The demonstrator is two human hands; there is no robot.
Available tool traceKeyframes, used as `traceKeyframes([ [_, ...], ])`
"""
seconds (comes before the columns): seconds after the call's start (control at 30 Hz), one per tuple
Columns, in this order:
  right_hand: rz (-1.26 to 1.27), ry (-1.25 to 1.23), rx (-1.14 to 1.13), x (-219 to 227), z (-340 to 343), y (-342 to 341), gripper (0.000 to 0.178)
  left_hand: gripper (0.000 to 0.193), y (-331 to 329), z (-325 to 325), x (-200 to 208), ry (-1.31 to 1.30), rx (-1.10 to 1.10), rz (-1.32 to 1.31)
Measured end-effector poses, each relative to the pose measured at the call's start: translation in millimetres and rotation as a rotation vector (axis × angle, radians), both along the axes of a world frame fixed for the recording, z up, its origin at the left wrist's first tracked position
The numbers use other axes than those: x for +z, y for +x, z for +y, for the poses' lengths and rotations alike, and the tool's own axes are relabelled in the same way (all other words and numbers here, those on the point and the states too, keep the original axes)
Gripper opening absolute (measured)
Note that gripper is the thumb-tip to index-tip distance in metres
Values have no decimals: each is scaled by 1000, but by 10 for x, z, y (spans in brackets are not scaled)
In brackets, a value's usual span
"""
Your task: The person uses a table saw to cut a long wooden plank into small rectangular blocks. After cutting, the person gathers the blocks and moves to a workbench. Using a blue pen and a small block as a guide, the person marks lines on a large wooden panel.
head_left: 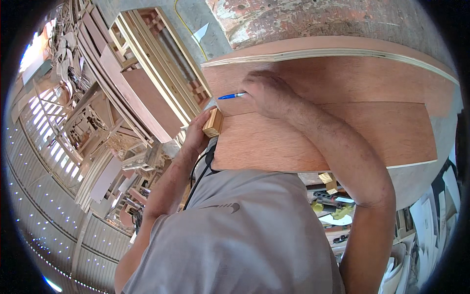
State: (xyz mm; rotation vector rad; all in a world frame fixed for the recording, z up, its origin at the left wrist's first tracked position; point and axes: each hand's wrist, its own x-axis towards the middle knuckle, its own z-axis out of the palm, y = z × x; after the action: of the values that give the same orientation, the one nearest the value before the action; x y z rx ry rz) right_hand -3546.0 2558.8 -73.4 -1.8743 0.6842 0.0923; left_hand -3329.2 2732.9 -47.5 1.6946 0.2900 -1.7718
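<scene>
My right hand (269,94) is closed around a blue pen (230,96), above a reddish-brown plywood panel (274,142). The pen points left, toward the panel's left end. Behind it rises a second plywood board (352,78) with a pale layered edge along its far side. My left hand (198,131) grips a short wooden block (213,123) at the left end of the panel, its striped end grain facing me. Some fingers of the left hand are hidden behind the block.
A long wooden frame (164,63) stands at the far left beside stacked boards (122,93). Beyond the panel is a worn, paint-stained surface (293,22). A yellow cord (188,29) runs across the grey floor. Yellow-green tools (338,210) lie below the panel on the right.
</scene>
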Motion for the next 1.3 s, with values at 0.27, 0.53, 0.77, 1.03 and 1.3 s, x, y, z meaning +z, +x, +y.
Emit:
traceKeyframes([
  [0.27, -27, -41, 19, -22, 4, -7, 12, 42, 2, 17, -15, -36, 20, 16],
  [0.53, -57, -24, -8, -24, 9, -17, 11, 42, 22, 7, 1, -26, -1, 24],
  [0.77, -65, -35, -14, 27, -8, -11, 12, 43, 48, -49, 7, -24, -110, -16],
  [1.03, -23, -31, 29, -19, 35, 3, 11, 41, 31, -54, 33, -18, -82, 10],
  [1.3, -9, -44, 63, 1, 49, 12, 10, 40, 27, -55, 24, -7, -70, -28],
])
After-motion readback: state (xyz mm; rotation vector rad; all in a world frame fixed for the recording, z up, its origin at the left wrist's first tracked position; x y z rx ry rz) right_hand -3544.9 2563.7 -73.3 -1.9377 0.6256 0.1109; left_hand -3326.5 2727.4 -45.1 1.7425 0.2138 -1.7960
